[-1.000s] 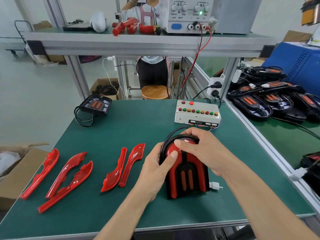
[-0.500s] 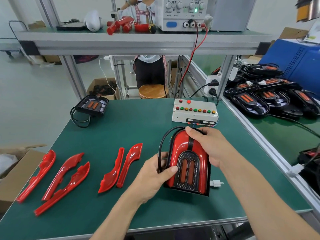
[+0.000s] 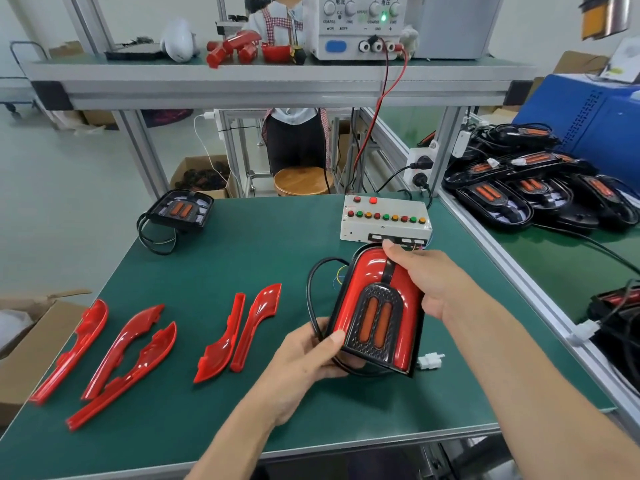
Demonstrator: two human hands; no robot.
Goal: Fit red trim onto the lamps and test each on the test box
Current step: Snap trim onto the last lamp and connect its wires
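I see the lamp (image 3: 377,313) held just above the green desk (image 3: 214,258), right of centre, its long axis running away from me: the rounded red-trimmed end points toward the test box (image 3: 384,220) and the flat open end faces me, with the two orange strips lying along that same axis. My left hand (image 3: 304,355) grips the lamp's near left corner, thumb pressed on the black grille edge and fingers curled underneath together with the black cable (image 3: 311,289). My right hand (image 3: 426,282) wraps the far right side of the red trim, forefinger stretched to the rounded tip, just short of the test box. A white connector (image 3: 430,360) lies on the desk beside the lamp's near right corner. I count five loose red trim pieces on the desk: three at the left (image 3: 114,358) and a pair nearer the middle (image 3: 239,330). One untrimmed black lamp (image 3: 181,211) sits at the far left corner of the desk with its cable coiled beside it. On the adjoining desk at the right a pile of black lamps (image 3: 533,192) overlaps; I cannot count them surely. A cardboard box (image 3: 31,348) stands off the desk's left edge; its contents are not clear to me.
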